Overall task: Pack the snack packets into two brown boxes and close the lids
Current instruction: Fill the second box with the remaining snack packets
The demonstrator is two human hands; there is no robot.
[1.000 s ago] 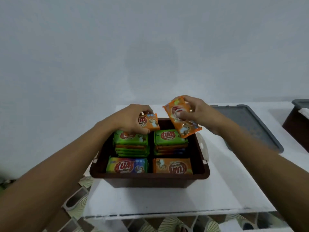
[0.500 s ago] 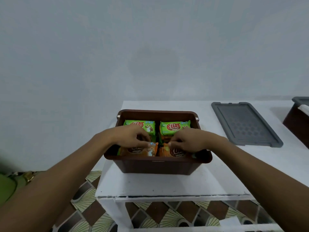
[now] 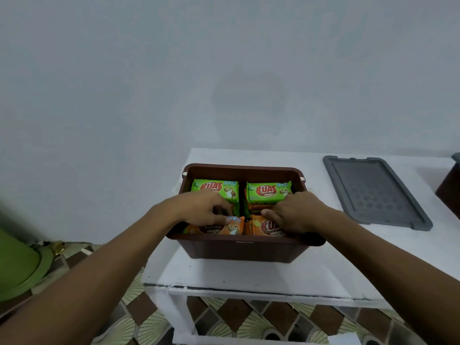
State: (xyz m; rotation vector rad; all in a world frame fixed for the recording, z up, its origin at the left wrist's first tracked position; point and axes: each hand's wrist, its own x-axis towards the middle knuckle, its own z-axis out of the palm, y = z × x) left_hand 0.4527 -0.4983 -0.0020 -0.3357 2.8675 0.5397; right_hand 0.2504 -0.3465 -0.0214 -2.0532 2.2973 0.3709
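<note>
A pale grey wall [image 3: 224, 70] is seen behind everything, and a floor [image 3: 236, 317] tiled in brown and cream fan patterns is seen below. A white table [image 3: 249, 277] is set against the wall, its chipped front edge toward the camera. At the far left a blurred green object [image 3: 17, 265] is cut off by the frame; what it is cannot be told. An open brown plastic box [image 3: 244, 252] is placed on the left part of the table, near the front edge. A grey lid [image 3: 373, 192] is laid flat on the table to the right of this box, apart from it. Only a corner of a second brown box [image 3: 449, 192] is shown at the right edge.

Both hands are lowered into the front half of the open box. The left hand [image 3: 201, 210] is curled, with its fingertips closed on the top edge of the left orange packet [image 3: 232, 227]; the right hand [image 3: 296, 212] is curled likewise on the right orange packet [image 3: 263, 226]. These two packets are stood side by side against the box's front wall, touching. Behind them two stacks are topped by the left green packet [image 3: 215, 189] and the right green packet [image 3: 268, 191], each printed "KUAT" in red.
</note>
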